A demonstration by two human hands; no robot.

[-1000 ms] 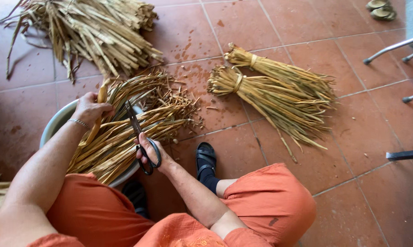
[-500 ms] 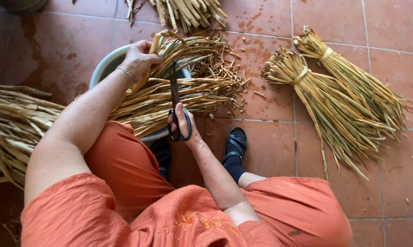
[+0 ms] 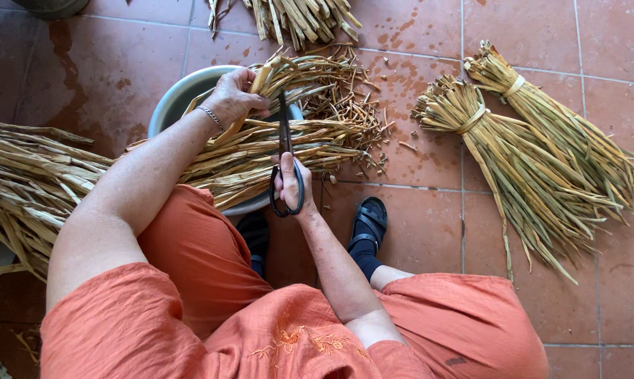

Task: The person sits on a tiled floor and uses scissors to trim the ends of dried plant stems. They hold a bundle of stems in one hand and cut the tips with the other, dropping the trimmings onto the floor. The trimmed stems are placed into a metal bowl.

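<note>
My left hand point(image 3: 236, 97) grips a bunch of dried straw-coloured reed stalks point(image 3: 275, 144) that lies across a pale round basin point(image 3: 173, 98). My right hand point(image 3: 289, 181) holds black scissors point(image 3: 285, 161) by their loop handles, blades pointing up into the stalks close to my left hand. Short cut stalk ends point(image 3: 362, 119) are scattered on the tiles just right of the basin.
Two tied bundles of stalks point(image 3: 534, 151) lie on the terracotta tile floor point(image 3: 415, 231) at the right. A loose heap of stalks point(image 3: 22, 182) lies at the left, another pile point(image 3: 303, 15) at the top. My sandalled foot point(image 3: 368, 226) rests below the basin.
The view has shifted, so basin and bundles sit further right and up in the frame. My right hand has brought the scissors upright against the stalks; my left hand keeps its grip.
</note>
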